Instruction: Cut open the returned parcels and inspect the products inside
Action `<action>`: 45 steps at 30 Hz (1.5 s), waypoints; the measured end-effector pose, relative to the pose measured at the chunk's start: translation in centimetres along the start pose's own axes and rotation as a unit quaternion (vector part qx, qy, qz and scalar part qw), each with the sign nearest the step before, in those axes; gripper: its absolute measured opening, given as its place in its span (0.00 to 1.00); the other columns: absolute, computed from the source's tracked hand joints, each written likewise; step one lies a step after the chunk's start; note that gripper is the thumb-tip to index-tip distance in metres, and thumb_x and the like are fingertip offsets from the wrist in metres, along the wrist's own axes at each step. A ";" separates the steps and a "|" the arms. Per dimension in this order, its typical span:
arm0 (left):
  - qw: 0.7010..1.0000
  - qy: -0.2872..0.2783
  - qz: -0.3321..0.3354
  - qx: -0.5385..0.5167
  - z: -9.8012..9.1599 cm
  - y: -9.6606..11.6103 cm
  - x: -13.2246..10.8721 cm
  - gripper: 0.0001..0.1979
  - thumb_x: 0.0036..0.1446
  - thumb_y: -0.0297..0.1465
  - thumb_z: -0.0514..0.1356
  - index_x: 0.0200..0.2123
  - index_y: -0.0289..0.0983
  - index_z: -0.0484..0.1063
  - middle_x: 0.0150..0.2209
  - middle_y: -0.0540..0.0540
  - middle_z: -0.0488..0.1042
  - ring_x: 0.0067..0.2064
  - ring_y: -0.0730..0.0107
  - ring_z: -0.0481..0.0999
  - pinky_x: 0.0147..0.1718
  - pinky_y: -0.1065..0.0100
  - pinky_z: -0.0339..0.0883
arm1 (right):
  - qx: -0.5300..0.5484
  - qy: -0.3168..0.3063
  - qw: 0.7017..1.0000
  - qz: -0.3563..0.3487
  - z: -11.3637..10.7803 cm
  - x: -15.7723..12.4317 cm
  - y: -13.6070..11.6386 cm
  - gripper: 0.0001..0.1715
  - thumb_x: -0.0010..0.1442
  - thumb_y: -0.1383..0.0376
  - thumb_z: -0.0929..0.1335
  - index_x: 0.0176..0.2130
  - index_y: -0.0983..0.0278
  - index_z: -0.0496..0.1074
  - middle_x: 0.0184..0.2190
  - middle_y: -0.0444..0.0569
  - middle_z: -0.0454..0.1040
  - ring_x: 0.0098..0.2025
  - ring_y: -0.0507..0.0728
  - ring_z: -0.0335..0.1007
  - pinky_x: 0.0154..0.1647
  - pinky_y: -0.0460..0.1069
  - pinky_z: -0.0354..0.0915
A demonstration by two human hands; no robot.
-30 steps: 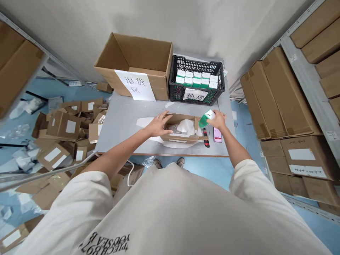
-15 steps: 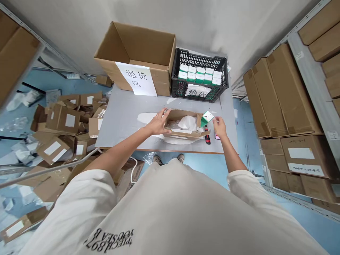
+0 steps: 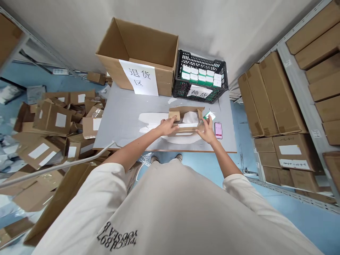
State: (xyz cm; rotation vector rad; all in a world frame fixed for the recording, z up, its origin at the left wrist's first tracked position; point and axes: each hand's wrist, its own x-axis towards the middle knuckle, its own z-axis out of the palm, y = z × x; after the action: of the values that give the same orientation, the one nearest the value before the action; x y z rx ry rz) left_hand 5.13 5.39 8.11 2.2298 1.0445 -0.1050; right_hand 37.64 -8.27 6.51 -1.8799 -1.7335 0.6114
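Note:
An open cardboard box (image 3: pixel 183 130) lies near the front of the table, with white padding (image 3: pixel 190 117) and clear plastic inside. My left hand (image 3: pixel 168 126) grips its left end, fingers over a brown flap (image 3: pixel 174 115) and thumb at the front wall. At the opposite end, my right hand (image 3: pixel 207 131) holds the right side, its thumb by the front corner and its fingers at the end flap. Just behind those fingers is a small green-and-white carton (image 3: pixel 211 115), partly covered; whether they touch it I cannot tell.
A large open carton (image 3: pixel 162 78) and a black crate (image 3: pixel 177 92) holding several green-and-white cartons stand at the back of the table. A phone (image 3: pixel 218 131) lies to the right. Shelves with boxes (image 3: pixel 284 95) rise at right; used boxes (image 3: pixel 57 118) are heaped at left.
My right hand has moved left onto the box's right end. My left hand has shifted toward the front of its left end, where a flap now shows. The red cutter is out of sight.

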 end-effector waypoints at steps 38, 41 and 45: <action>0.952 0.241 -0.176 -0.073 -5.7 -11.9 -7.4 0.34 0.65 0.25 0.57 0.73 0.45 0.69 0.73 0.35 0.68 0.70 0.40 0.73 0.73 0.40 0.67 | 0.067 -0.057 0.995 -0.050 12.7 11.4 -11.8 0.50 0.70 0.51 0.71 0.83 0.59 0.60 0.82 0.59 0.62 0.84 0.72 0.54 0.82 0.72 0.64; 0.946 0.236 -0.212 -0.072 -6.3 -14.7 -9.2 0.33 0.67 0.26 0.56 0.73 0.46 0.69 0.74 0.36 0.67 0.69 0.41 0.74 0.72 0.41 0.68 | 0.073 -0.090 0.991 -0.063 15.4 12.8 -14.2 0.51 0.69 0.51 0.71 0.83 0.59 0.58 0.83 0.59 0.61 0.85 0.72 0.53 0.84 0.72 0.60; 0.948 0.191 -0.245 -0.062 -6.5 -17.2 -11.0 0.33 0.67 0.28 0.56 0.74 0.46 0.69 0.75 0.34 0.66 0.71 0.38 0.72 0.72 0.34 0.65 | 0.059 -0.132 0.987 -0.070 17.9 13.5 -16.1 0.53 0.67 0.53 0.72 0.83 0.62 0.58 0.83 0.61 0.59 0.86 0.73 0.51 0.87 0.72 0.53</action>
State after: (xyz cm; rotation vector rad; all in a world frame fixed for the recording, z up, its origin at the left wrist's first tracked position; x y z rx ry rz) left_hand -15.74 9.98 7.61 1.8707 1.7527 0.1839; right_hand 15.04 7.23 3.12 -1.6389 -1.9291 0.9204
